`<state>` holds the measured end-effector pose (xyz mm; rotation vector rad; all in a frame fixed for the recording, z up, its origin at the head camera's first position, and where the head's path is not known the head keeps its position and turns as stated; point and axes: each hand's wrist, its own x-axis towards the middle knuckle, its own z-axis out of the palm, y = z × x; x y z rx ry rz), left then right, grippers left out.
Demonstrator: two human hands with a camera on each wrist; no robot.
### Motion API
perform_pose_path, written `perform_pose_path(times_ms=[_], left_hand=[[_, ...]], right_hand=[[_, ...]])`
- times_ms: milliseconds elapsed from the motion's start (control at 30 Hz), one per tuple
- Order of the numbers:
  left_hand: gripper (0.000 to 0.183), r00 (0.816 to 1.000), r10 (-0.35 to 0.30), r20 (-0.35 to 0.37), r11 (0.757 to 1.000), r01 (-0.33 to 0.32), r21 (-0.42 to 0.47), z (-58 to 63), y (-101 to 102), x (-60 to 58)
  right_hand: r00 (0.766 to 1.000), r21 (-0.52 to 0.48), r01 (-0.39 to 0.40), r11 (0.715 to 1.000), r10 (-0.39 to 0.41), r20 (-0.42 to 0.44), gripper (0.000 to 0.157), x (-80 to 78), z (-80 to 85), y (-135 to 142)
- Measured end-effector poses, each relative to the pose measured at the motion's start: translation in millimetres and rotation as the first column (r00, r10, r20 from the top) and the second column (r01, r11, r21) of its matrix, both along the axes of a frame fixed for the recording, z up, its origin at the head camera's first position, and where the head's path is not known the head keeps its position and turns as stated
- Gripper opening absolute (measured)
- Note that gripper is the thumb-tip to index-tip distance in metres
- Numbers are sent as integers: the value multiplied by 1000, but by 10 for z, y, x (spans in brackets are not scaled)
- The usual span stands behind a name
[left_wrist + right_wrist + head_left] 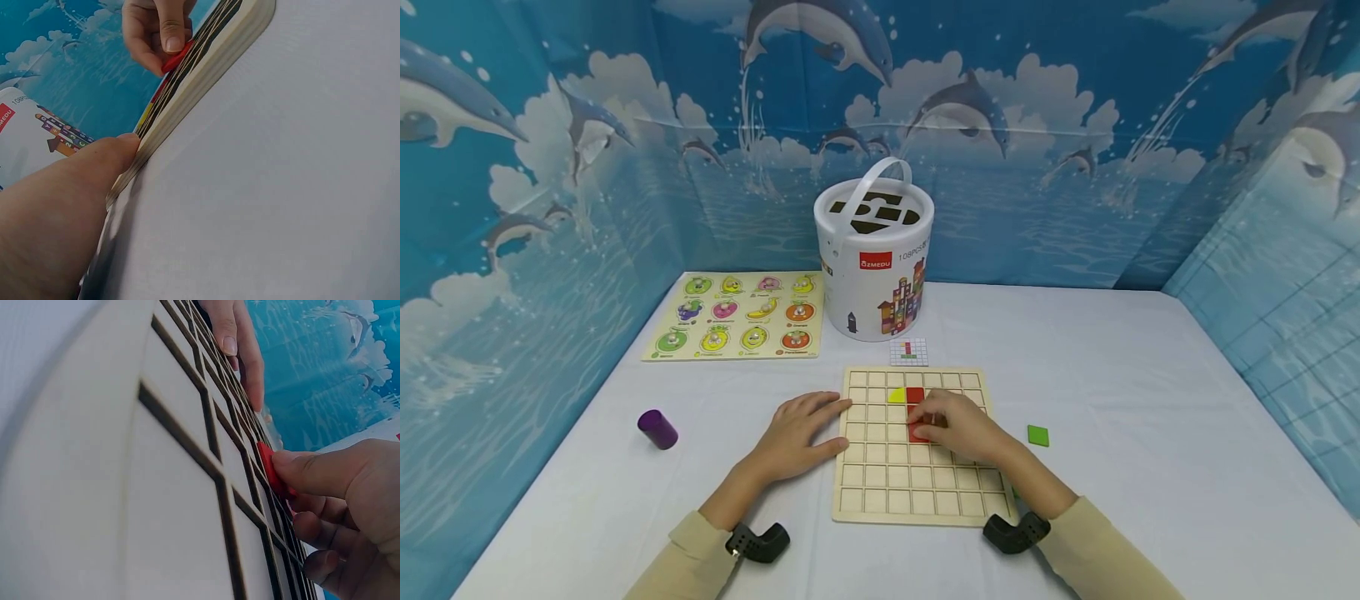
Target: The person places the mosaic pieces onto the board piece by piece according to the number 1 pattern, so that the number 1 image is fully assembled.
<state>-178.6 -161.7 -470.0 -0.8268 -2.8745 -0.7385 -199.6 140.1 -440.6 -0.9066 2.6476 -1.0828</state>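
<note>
A wooden grid board (887, 502) lies flat on the white table. Over its upper middle, my right hand (964, 427) pinches a red square tile (270, 467) between thumb and fingers, at a grid cell. Just above stands another red tile (915, 395), and beside it on the left sits a yellow quarter-round tile (897, 396). The right hand partly hides the red column. My left hand (801, 437) rests at the board's left edge, fingers extended, with fingertips and thumb touching the rim; in the left wrist view its thumb (119, 153) presses the side.
Behind the board lie a small pattern card (910, 358) and a white lidded bucket (857, 292). A fruit picture board (741, 333) is at back left, a purple cylinder (657, 429) at left. Right of the board lies a green square tile (1038, 436).
</note>
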Motion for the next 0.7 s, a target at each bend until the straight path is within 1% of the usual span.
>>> perform_pose_path(times_ms=[200,433,700], left_hand=[[60,1000,-2,-6,1000,2,2,4,-3,8],[59,1000,-4,-12,1000,4,9,-8,-9,6],[59,1000,-6,-17,1000,6,15,-15,-9,6]], right_hand=[[1000,4,-2,1000,2,-5,12,8,0,1],[1000,-12,19,1000,-18,19,7,24,4,-6],[999,-9,32,999,-32,19,5,35,2,-11]])
